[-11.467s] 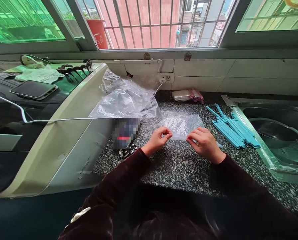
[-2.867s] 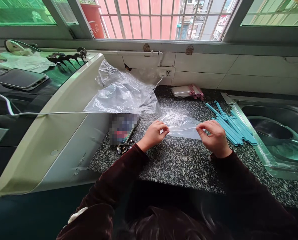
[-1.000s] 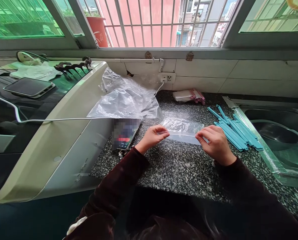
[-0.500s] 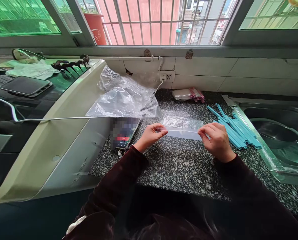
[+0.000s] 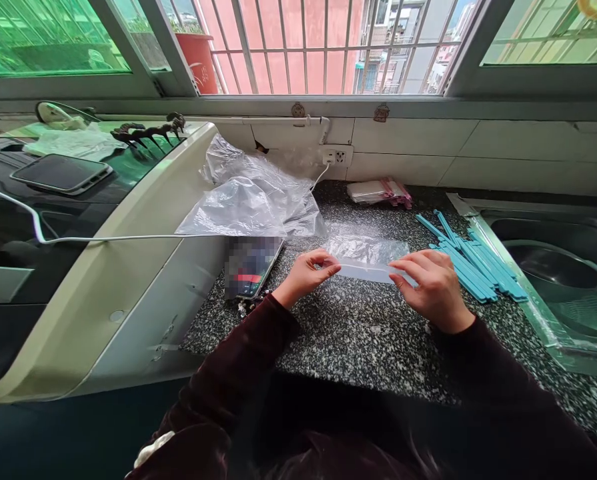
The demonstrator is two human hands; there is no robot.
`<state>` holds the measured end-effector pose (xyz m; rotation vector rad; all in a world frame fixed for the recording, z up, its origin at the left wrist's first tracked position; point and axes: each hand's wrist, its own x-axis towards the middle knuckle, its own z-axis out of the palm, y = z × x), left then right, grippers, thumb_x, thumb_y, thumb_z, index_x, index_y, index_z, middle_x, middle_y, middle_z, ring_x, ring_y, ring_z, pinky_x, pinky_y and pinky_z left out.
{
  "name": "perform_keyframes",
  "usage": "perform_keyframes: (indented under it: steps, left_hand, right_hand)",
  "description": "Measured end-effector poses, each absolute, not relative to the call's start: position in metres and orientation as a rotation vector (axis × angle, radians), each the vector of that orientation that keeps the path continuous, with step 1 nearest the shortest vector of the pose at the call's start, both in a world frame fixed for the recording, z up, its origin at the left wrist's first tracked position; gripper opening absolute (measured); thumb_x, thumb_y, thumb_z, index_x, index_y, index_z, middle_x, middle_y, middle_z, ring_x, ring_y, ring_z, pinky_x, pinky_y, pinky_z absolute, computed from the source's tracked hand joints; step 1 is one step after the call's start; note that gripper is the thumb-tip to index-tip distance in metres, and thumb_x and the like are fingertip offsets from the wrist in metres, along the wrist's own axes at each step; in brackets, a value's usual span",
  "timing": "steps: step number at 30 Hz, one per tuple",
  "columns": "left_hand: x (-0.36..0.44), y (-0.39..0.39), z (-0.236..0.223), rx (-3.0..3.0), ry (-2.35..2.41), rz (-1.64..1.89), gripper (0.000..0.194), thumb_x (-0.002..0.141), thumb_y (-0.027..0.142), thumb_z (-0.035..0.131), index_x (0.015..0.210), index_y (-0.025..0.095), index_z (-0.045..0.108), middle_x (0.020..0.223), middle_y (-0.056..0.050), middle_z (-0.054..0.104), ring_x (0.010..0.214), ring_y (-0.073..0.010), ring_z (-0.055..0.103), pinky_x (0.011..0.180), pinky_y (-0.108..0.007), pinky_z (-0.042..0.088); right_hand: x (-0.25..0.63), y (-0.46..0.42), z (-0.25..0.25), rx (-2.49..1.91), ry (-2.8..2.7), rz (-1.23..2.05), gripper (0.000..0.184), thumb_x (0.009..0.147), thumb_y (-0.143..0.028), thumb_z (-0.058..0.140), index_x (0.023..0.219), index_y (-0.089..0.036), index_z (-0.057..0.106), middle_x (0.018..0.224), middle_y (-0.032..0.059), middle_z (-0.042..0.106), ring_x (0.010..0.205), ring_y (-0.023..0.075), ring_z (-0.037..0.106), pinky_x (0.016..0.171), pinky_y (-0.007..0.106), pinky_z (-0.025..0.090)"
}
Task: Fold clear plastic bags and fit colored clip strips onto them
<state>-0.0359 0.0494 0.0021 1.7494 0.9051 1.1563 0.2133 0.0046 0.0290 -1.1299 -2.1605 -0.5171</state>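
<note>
A small clear plastic bag (image 5: 365, 252) is stretched flat between my two hands, just above the dark speckled counter. My left hand (image 5: 311, 270) pinches its near left corner between thumb and forefinger. On the other side, my right hand (image 5: 431, 283) has thumb and fingertips at the bag's near right edge, with a small gap between them and the plastic passing through. A whitish strip runs along that near edge. Blue plastic strips (image 5: 478, 267) lie in a loose pile right of my right hand. A phone (image 5: 258, 267) rests left of my left hand, its screen partly blurred out.
A large crumpled clear plastic sheet (image 5: 258, 200) lies behind the phone, with a white cable (image 5: 128, 237) across the front. A pack with pink edges (image 5: 381, 192) sits near the wall. The sink (image 5: 553, 267) bounds the right; a pale appliance (image 5: 143, 247) stands left.
My right hand has slid a little to the left along the bag's edge, and its fingers have loosened slightly. My left hand keeps its pinch. The whole view has shifted slightly.
</note>
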Motion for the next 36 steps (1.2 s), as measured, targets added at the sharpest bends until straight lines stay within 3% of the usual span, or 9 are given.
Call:
perform_keyframes:
  steps: [10, 22, 27, 36]
  left_hand:
    - [-0.0339, 0.0477, 0.0005, 1.799, 0.876, 1.150, 0.026, 0.073, 0.040, 0.069, 0.065, 0.015, 0.068, 0.065, -0.003, 0.060, 0.065, -0.0126, 0.053, 0.064, -0.027, 0.043]
    - [-0.0341, 0.0472, 0.0027, 1.771, 0.899, 1.159, 0.027, 0.072, 0.040, 0.069, 0.063, 0.015, 0.066, 0.064, -0.002, 0.057, 0.064, -0.0124, 0.051, 0.064, -0.027, 0.042]
    - [-0.0334, 0.0460, 0.0025, 1.805, 0.906, 1.185, 0.026, 0.073, 0.041, 0.068, 0.065, 0.017, 0.069, 0.067, -0.003, 0.059, 0.066, -0.0129, 0.053, 0.065, -0.027, 0.043]
    - [-0.0315, 0.0433, -0.0012, 2.060, 0.841, 1.257, 0.015, 0.076, 0.032, 0.068, 0.078, 0.018, 0.070, 0.077, -0.004, 0.062, 0.076, -0.0159, 0.056, 0.073, -0.031, 0.045]
  right_hand:
    - [0.2082, 0.0016, 0.0313, -1.110, -2.185, -0.436, 0.017, 0.083, -0.019, 0.058, 0.066, -0.019, 0.061, 0.066, -0.0013, 0.067, 0.068, 0.0148, 0.054, 0.073, 0.031, 0.035]
    - [0.2124, 0.0049, 0.0283, -1.171, -2.102, -0.511, 0.017, 0.081, -0.020, 0.058, 0.064, -0.021, 0.061, 0.065, -0.0009, 0.067, 0.070, 0.0166, 0.056, 0.074, 0.033, 0.036]
    - [0.2110, 0.0033, 0.0284, -1.187, -2.139, -0.467, 0.009, 0.082, -0.026, 0.059, 0.077, -0.022, 0.066, 0.076, 0.0003, 0.069, 0.075, 0.0176, 0.056, 0.075, 0.033, 0.036]
    - [0.2093, 0.0020, 0.0324, -1.118, -2.131, -0.492, 0.015, 0.081, -0.019, 0.059, 0.068, -0.022, 0.064, 0.068, -0.0021, 0.068, 0.070, 0.0155, 0.056, 0.073, 0.032, 0.036]
